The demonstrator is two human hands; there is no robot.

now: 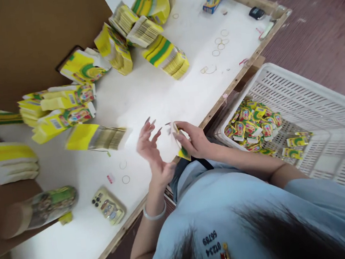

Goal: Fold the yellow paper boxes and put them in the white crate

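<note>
My right hand (193,140) pinches a small yellow, green and white packet (183,149) near the table's front edge. To its left, my left hand (152,145) is raised with fingers apart and slightly curled, holding nothing; it is a little blurred. A fanned stack of yellow and grey cards (108,137) lies on the white table (157,94) just left of my left hand. Further back rests another banded-looking stack (167,56) in yellow and green.
More yellow stacks (63,101) line the table's back and left. A phone (108,205) and a bottle (54,202) are at the lower left. Rubber bands (219,41) and a blue box (213,1) lie at the back right. Beside the table, a white basket (309,88) holds many packets (251,124).
</note>
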